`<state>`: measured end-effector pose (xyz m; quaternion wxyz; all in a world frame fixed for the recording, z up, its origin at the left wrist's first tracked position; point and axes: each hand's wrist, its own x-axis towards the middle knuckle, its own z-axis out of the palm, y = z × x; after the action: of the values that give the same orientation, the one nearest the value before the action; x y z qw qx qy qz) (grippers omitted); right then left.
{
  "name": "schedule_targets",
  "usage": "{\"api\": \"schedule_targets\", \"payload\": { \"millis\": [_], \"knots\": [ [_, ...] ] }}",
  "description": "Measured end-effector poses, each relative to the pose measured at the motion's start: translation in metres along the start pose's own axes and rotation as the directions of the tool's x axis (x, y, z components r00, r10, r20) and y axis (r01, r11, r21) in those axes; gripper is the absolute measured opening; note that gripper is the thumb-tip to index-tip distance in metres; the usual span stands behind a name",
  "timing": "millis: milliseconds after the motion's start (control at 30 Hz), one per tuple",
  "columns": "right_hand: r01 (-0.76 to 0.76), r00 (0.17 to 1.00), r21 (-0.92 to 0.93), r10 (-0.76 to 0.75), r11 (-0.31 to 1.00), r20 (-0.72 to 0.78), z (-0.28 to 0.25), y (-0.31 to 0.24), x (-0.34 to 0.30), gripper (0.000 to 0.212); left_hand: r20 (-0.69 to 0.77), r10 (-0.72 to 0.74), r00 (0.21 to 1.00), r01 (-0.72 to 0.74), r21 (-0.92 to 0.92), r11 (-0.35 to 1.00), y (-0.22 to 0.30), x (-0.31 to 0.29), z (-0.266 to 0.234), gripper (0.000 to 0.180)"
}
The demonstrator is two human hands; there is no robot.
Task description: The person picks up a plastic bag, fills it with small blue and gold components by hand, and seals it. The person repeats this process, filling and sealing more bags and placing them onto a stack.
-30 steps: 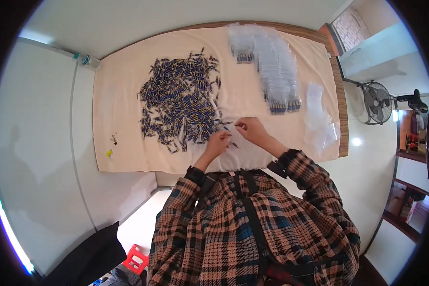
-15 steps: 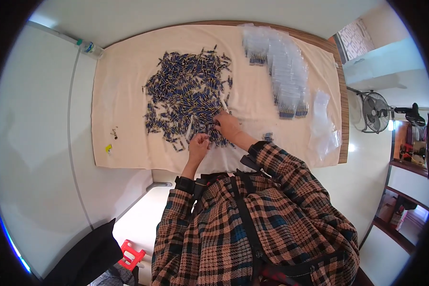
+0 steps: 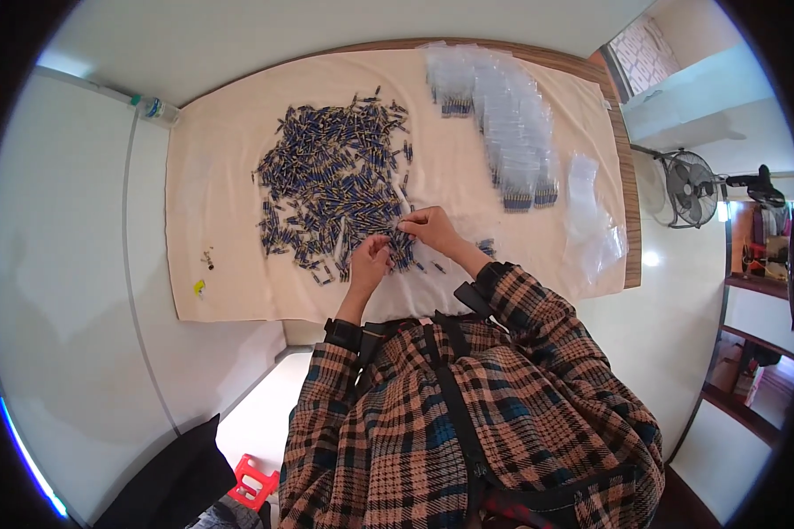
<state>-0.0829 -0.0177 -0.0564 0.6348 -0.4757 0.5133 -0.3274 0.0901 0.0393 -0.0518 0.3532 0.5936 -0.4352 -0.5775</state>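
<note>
A broad pile of small blue parts with gold-coloured tips (image 3: 326, 163) covers the left middle of the cloth. At its near edge my left hand (image 3: 370, 262) has its fingers curled and pressed together. My right hand (image 3: 434, 229) pinches thumb and forefinger together just beside it, over the pile's near right edge. Whatever lies between either set of fingertips is too small to make out. A slim white stick-like thing (image 3: 402, 199) rests by the right fingertips, and another white one (image 3: 340, 240) lies left of my left hand. A few loose parts (image 3: 438, 267) lie below my right hand.
Clear plastic bags holding rows of parts (image 3: 516, 150) overlap at the back right; flat clear bags (image 3: 582, 198) lie near the right edge. A small group of parts (image 3: 486, 248) sits beside my right wrist. A yellow item (image 3: 199, 287) lies far left; a bottle (image 3: 157, 110) stands beyond the corner.
The view has shifted slightly. My right hand has drawn a little to the right, away from the pile's middle; my left hand stays at the near edge with fingers curled.
</note>
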Motion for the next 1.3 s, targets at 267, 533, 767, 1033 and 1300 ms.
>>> {"api": "schedule_targets", "payload": {
  "millis": [267,533,767,1033,1300],
  "knots": [
    [-0.121,0.989,0.102,0.112,0.987,0.096,-0.014,-0.003,-0.01,0.017,0.021,-0.062,0.998,0.065,-0.219,0.973,0.025,0.003,0.017,0.017],
    [0.025,0.996,0.012,-0.026,1.0,0.09,-0.009,0.009,-0.017,0.021,0.044,-0.106,0.993,0.105,0.026,0.994,0.013,0.005,0.018,0.014],
    [0.066,0.997,0.019,-0.065,0.998,-0.034,-0.008,0.012,-0.03,0.02,-0.02,-0.129,0.991,0.118,-0.293,0.949,0.005,0.003,0.025,0.016],
    [0.171,0.983,-0.033,-0.169,0.985,0.067,0.012,0.007,-0.031,0.018,-0.03,-0.03,0.999,0.025,-0.161,0.987,-0.001,-0.008,0.026,0.025],
    [-0.042,0.997,-0.063,0.046,0.997,0.067,-0.005,-0.001,-0.043,0.014,0.08,-0.018,0.997,0.03,-0.143,0.989,0.01,-0.013,0.034,0.015]
  ]
}}
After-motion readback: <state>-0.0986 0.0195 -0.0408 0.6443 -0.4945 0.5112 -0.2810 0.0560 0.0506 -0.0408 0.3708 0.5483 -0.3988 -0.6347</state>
